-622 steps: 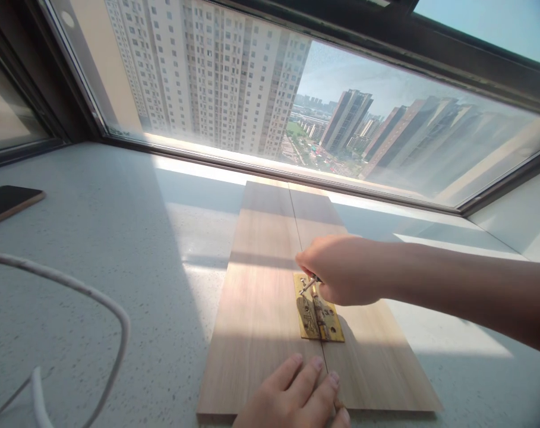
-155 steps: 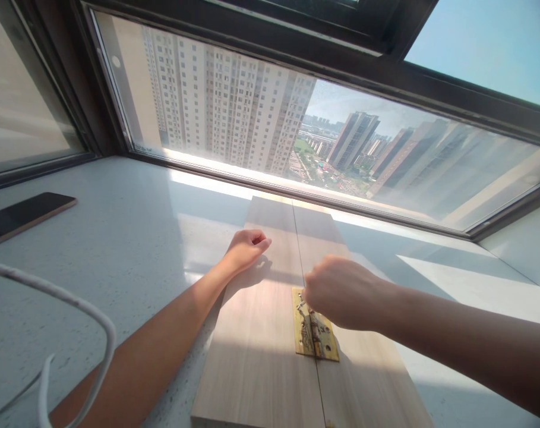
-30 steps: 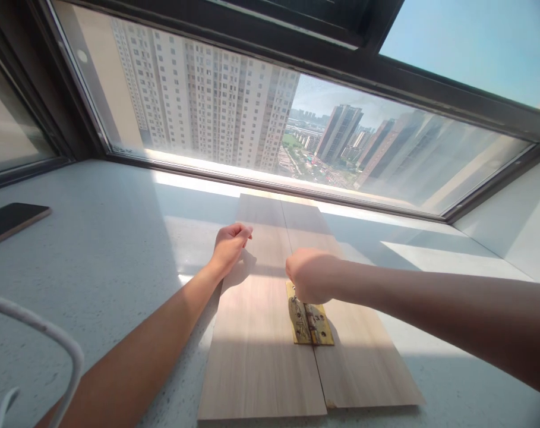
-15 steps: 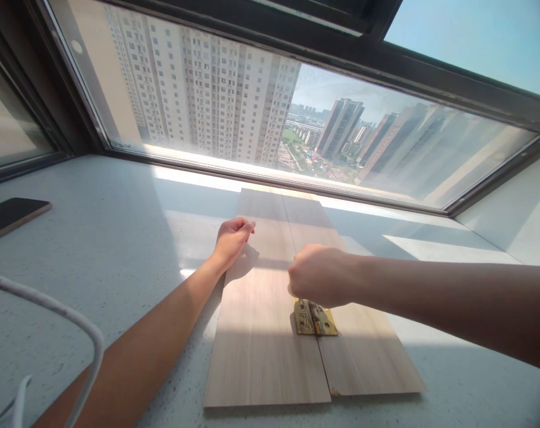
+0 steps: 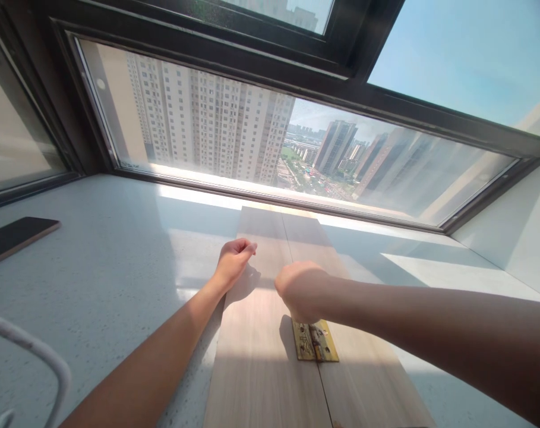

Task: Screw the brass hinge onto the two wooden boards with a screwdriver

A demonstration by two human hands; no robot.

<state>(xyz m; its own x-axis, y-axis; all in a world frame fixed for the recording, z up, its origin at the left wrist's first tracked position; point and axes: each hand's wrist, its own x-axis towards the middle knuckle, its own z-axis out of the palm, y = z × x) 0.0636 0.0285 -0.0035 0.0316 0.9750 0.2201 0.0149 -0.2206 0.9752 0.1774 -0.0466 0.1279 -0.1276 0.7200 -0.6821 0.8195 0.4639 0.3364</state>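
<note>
Two pale wood-grain boards lie side by side with a narrow seam between them: the left board (image 5: 256,368) and the right board (image 5: 363,368). A brass-coloured hinge (image 5: 304,348) rests open across the seam, its screw holes visible. My right hand (image 5: 303,291) is closed just above the hinge's far end and covers part of it; its fingertips are hidden. Over the left board's outer edge, my left hand (image 5: 235,260) is closed in a pinch. Whatever it holds, if anything, is too small to make out.
A dark phone (image 5: 20,238) lies on the speckled white sill (image 5: 118,255) at the left. A white cable (image 5: 42,356) curves in at the lower left. Behind the boards runs the dark window frame (image 5: 274,199), with a white wall (image 5: 514,232) at the right.
The view has tilted up, so everything sits lower. My right hand has shifted left relative to the hinge, uncovering a bit more of it. My left hand stays pinched in about the same place.
</note>
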